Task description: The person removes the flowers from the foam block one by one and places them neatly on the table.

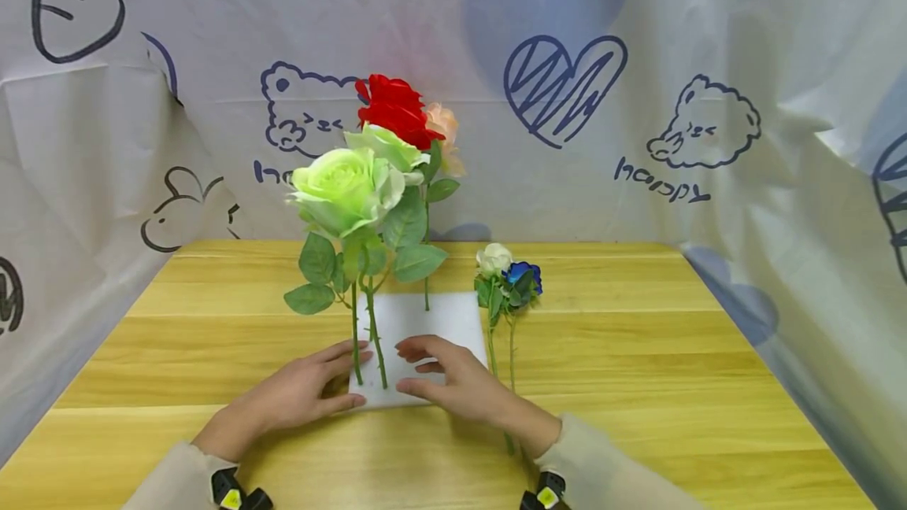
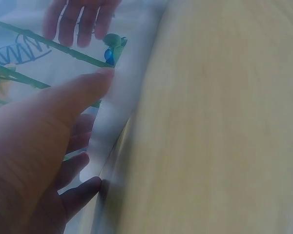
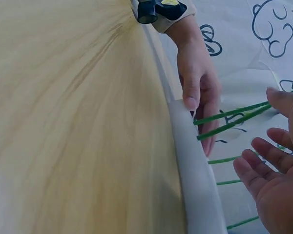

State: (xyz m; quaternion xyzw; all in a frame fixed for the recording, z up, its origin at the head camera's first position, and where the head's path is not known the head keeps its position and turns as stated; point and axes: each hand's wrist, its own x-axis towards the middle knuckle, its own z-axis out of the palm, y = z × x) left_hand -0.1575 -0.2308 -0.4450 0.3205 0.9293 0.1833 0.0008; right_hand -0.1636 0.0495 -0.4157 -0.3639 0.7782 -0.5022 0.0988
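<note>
A white foam board (image 1: 457,313) lies on the table with several artificial roses upright in it. Two pale green roses (image 1: 343,187) stand at its front left, a red rose (image 1: 397,110) and a peach rose (image 1: 445,132) farther back. My left hand (image 1: 294,392) rests at the board's left edge, thumb by the front corner and fingers behind the front stems (image 3: 224,115). Over the board's front right, my right hand (image 1: 460,384) hovers with loosely bent, spread fingers and nothing between them. The left wrist view shows the left thumb (image 2: 90,85) near the board.
Right of the board, a white rose (image 1: 494,260) and a blue rose (image 1: 525,278) lie on the wooden table (image 1: 638,368), their stems running toward the front under my right forearm. A white cloth (image 1: 439,6) with drawings hangs behind and at both sides.
</note>
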